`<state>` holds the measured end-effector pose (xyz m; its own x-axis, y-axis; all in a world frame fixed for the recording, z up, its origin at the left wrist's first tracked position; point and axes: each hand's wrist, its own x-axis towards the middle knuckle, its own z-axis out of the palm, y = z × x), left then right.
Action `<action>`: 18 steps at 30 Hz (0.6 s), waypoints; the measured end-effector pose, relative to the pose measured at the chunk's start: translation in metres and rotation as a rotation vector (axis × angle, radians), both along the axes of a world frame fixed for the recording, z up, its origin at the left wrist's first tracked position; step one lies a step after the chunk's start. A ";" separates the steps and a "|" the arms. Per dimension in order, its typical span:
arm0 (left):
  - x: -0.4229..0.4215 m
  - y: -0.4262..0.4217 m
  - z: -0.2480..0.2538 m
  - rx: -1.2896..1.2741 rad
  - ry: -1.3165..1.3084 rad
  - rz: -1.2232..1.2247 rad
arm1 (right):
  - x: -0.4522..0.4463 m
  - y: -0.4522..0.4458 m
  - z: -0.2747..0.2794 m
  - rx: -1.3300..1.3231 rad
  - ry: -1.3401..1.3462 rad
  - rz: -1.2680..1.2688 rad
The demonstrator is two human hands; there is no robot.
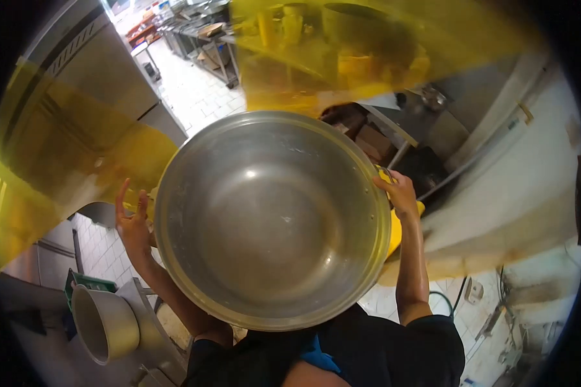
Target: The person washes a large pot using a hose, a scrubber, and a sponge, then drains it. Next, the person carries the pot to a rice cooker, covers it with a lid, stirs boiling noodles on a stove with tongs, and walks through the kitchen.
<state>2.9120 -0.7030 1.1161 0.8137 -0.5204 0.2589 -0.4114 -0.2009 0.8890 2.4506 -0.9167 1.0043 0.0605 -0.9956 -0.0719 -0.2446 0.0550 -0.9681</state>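
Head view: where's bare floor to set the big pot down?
Bare tiles show ahead, between the tall cabinet and the wheeled table; a smaller patch lies between the green crate and the left hand. Crowded: lower left, around the smaller pot, and beyond the right hand. Whether the big pot fits is unclear.

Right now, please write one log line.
large metal pot: interior facing camera; left hand: at its left side; right hand: gripping side handle

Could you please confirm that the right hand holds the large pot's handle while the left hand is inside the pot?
Not quite: the head view shows the left hand outside the large pot; the right hand does hold the handle.
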 end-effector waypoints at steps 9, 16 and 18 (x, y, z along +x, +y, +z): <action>0.087 -0.035 -0.011 -0.133 0.022 0.381 | 0.165 -0.163 -0.005 -0.043 0.004 0.320; 0.203 -0.188 -0.044 -0.181 0.257 0.413 | 0.252 -0.289 -0.031 0.138 -0.051 0.461; 0.225 -0.235 -0.037 -0.135 0.282 0.243 | 0.244 -0.320 -0.027 0.213 -0.099 0.476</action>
<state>3.1367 -0.9376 1.0794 0.9578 -0.2808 0.0607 -0.1021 -0.1355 0.9855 2.6944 -1.2364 0.9768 0.5191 -0.8202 -0.2405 -0.1988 0.1579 -0.9673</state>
